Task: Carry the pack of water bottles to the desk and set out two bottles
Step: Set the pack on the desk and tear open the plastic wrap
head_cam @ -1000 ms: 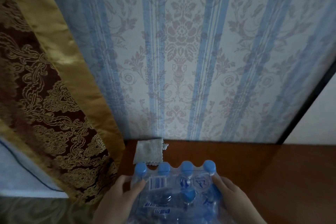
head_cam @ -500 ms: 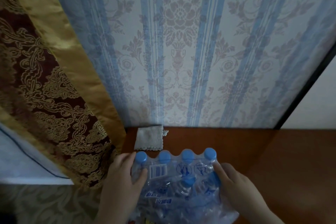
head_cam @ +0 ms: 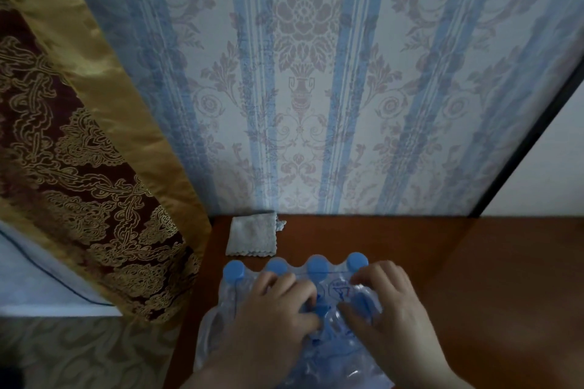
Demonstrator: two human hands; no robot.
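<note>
The striped floral wallpaper fills most of the frame, with a gold-and-maroon brocade curtain hanging down the left side and a dark vertical frame edge cutting across the right. Along the bottom runs the reddish wooden desk, and a small folded grey cloth lies on it at the wall, just behind the pack.

The pack of water bottles now sits on the desk at the lower centre of the frame, shrink-wrapped, with 4 blue caps lined up along its far edge. A second ago both hands clasped the pack by its 2 sides; since then they have left the sides and come up onto the top. That suggests the carrying part is done and the work has turned to opening the wrap so 2 bottles can come out. No bottle stands free on the desk yet.

The left hand lies over the left-centre of the pack, fingers curled down into the plastic film near the middle. The right hand lies beside it on the right, fingers bent and pressing at the film just below the rightmost cap. The 2 hands nearly meet at the centre. Both look partly closed, pinching or digging at the wrap rather than clamped round a bottle; whether the film is already torn cannot be told.
</note>
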